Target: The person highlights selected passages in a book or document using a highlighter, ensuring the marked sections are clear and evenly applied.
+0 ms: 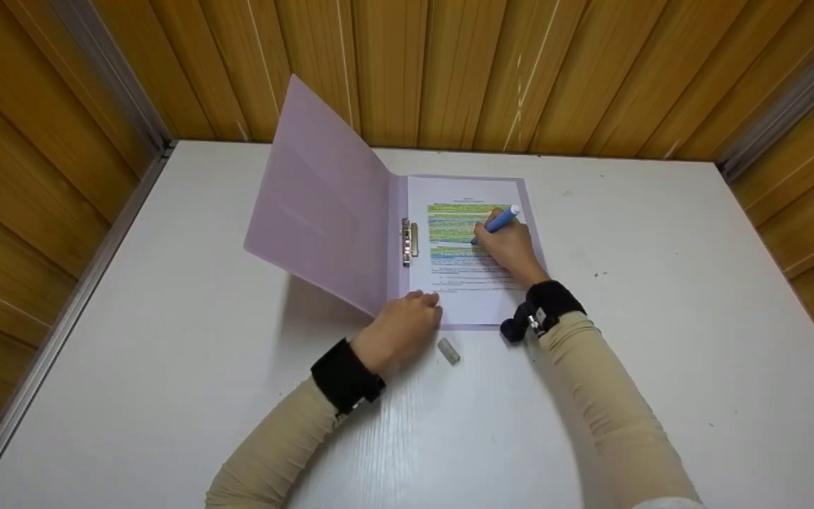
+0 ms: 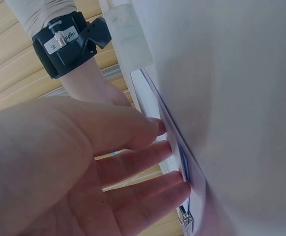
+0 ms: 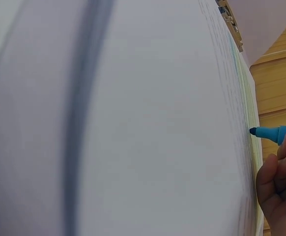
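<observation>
A lilac folder point(image 1: 322, 212) lies open on the white table point(image 1: 167, 318), its cover standing up at the left. Clipped inside is a printed sheet point(image 1: 474, 297) with lines marked green and blue. My right hand point(image 1: 509, 247) grips a blue highlighter point(image 1: 500, 222), its tip down on the text. The right wrist view shows the highlighter point(image 3: 273, 132) touching the sheet point(image 3: 157, 123), held by my curled fingers point(image 3: 275, 187). My left hand point(image 1: 407, 322) rests with straight fingers point(image 2: 153, 152) on the sheet's near left corner point(image 2: 182, 147).
A pale grey cap point(image 1: 449, 350) lies on the table just in front of the folder, between my wrists. A metal clip point(image 1: 407, 242) holds the sheet at the spine. Wooden panel walls point(image 1: 449, 71) close in the table at the back and sides.
</observation>
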